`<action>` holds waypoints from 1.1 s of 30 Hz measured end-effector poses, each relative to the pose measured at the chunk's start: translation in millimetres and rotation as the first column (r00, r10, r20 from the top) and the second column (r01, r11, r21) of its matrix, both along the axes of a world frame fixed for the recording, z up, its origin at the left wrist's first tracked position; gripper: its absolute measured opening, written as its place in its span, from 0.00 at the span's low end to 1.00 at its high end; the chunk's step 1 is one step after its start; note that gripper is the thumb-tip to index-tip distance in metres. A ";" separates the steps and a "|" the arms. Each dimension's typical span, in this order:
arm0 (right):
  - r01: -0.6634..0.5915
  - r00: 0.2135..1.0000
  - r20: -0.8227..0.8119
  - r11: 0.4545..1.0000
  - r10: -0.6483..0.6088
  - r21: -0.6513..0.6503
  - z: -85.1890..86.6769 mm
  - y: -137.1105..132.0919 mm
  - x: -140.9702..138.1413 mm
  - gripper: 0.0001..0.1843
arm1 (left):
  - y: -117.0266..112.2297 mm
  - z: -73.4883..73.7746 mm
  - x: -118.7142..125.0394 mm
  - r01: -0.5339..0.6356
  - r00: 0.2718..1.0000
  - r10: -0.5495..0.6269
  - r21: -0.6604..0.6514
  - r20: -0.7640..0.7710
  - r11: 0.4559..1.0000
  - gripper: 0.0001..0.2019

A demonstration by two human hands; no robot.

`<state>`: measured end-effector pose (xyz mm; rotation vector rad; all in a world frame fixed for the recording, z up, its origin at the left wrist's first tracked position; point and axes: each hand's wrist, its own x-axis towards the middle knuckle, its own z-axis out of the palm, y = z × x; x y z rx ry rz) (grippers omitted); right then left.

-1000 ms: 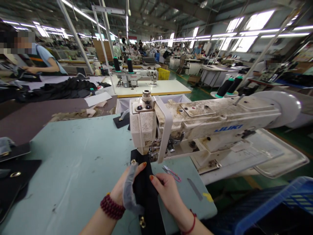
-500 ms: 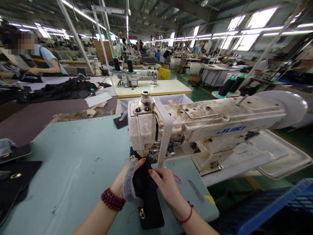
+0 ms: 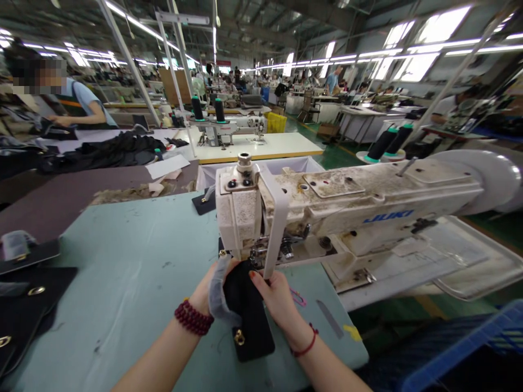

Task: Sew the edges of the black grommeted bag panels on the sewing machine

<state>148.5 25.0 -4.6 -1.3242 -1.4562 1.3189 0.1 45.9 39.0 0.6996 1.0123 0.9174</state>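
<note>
Currently: black panel [image 3: 257,332] on the tabletop [image 3: 134,261], far end at the sewing head [image 3: 239,218].

Over the last second the panel has advanced toward the head, its near end now closer to the machine; this suggests that feeding is in progress. The right hand [image 3: 278,298] pinches the panel's right edge, thumb on top. The left hand [image 3: 205,294] is at the left side, behind a film-wrapped handle [image 3: 218,294] with a gold fitting [image 3: 239,337]; its fingers are largely hidden, so its grip cannot be told. A pink-handled tool [image 3: 299,297], grey strip [image 3: 330,318] and yellow patch [image 3: 352,332] lie toward the tabletop's near right corner.
</note>
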 end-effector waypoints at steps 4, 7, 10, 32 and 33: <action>0.023 1.000 0.009 1.000 -0.023 0.022 -0.5 3.6 -2.5 0.28 | -4.5 9.3 -9.0 0.009 0.991 0.013 0.163 -0.134 0.987 0.26; 0.027 1.000 0.010 0.999 -0.027 0.036 -0.7 3.9 -3.7 0.29 | -17.7 4.2 -13.8 -0.040 0.981 0.068 0.151 -0.181 0.988 0.30; 0.029 0.999 0.016 0.998 -0.030 0.050 -0.8 3.9 -4.1 0.28 | -27.9 -4.9 -8.8 -0.128 0.989 0.124 -0.037 -0.076 0.991 0.27; 0.058 0.998 -0.025 0.998 -0.058 0.028 5.2 -1.4 -6.7 0.28 | -11.9 8.1 0.4 -0.105 0.973 0.132 0.144 -0.192 0.984 0.27; 0.069 0.997 -0.031 0.997 -0.068 0.033 5.0 -1.7 -7.5 0.29 | -11.5 8.7 0.0 -0.089 0.973 0.116 0.140 -0.199 0.986 0.27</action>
